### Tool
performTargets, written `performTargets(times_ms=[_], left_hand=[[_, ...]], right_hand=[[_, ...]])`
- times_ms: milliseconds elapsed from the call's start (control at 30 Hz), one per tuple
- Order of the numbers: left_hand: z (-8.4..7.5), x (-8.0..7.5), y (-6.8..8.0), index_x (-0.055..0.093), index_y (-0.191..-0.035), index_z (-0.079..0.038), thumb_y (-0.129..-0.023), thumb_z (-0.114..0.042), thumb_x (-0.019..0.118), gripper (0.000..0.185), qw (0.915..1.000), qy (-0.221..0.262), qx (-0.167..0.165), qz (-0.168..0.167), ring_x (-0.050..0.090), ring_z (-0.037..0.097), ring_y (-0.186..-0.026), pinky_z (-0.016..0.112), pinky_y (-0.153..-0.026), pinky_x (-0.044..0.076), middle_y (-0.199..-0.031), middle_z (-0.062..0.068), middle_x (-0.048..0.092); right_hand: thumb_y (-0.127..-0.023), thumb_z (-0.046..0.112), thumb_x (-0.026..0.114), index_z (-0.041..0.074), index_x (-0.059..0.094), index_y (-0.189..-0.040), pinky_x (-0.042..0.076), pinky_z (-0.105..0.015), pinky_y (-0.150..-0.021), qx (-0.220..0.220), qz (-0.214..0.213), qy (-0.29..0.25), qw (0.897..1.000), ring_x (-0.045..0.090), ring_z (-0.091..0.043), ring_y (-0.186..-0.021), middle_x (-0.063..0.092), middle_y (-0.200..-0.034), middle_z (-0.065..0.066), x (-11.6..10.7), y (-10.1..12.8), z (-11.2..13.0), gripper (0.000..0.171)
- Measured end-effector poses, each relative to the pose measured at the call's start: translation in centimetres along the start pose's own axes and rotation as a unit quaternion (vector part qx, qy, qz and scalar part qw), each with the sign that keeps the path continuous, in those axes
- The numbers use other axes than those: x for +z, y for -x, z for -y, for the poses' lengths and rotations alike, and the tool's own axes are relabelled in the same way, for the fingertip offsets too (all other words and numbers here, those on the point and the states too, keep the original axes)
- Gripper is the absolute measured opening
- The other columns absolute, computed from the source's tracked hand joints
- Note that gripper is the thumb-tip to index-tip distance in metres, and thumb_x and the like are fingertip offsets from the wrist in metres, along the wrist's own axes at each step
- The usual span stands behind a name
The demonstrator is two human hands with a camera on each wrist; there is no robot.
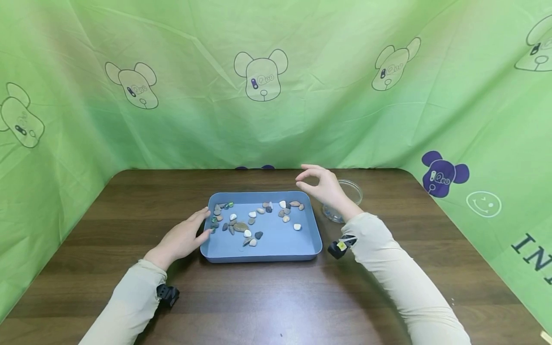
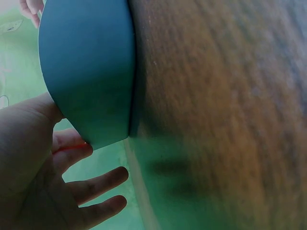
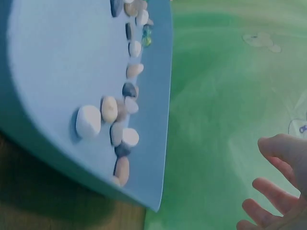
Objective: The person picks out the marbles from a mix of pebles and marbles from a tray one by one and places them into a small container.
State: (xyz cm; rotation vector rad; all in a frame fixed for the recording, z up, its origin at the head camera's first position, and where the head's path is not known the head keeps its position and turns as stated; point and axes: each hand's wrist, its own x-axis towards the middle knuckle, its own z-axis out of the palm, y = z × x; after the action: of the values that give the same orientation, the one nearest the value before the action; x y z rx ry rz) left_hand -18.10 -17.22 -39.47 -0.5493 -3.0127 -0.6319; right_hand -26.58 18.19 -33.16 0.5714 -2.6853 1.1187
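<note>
Left hand (image 1: 183, 238) flat, fingers straight, touching left rim of blue tray (image 1: 276, 242) on surface. Right hand (image 1: 324, 187) raised over tray's far right corner, fingers loosely curled, holding nothing visible. Pebbles (image 1: 254, 218) in tray: small, hard, smooth, probably slippery; pinch singly by sides. Clear cup (image 1: 351, 191) just right of tray.

left hand (image 1: 183, 238) lies flat, fingers straight; right hand (image 1: 321, 184) raised, fingers loosely curled.

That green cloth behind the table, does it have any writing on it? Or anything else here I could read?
"IN": large dark letters on the green backdrop cloth at lower right, cut off by the picture's edge.
Bear-head drawings on the cloth carry small marks, too small to read.
The yellow tag on the right wrist device is too small to read.
The blue tray shows no text.
</note>
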Motion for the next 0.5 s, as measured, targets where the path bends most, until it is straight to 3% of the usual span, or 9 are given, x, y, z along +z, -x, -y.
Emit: performTargets(times_ms=[500], left_hand=[[0.0, 0.0, 0.1, 0.041, -0.138, 0.002, -0.093, -0.026, 0.051, 0.053, 1.0, 0.0, 0.001, 0.001, 0.043, 0.038, -0.13, 0.051, -0.104, 0.039, -0.148, 0.021, 0.036]], right_hand=[[-0.085, 0.017, 0.067, 0.006, 0.07, -0.098, 0.035, -0.049, -0.108, -0.021, 0.034, -0.015, 0.999, 0.046, -0.033, -0.129, 0.053, -0.136, -0.013, 3.0, -1.2, 1.6, 0.018]])
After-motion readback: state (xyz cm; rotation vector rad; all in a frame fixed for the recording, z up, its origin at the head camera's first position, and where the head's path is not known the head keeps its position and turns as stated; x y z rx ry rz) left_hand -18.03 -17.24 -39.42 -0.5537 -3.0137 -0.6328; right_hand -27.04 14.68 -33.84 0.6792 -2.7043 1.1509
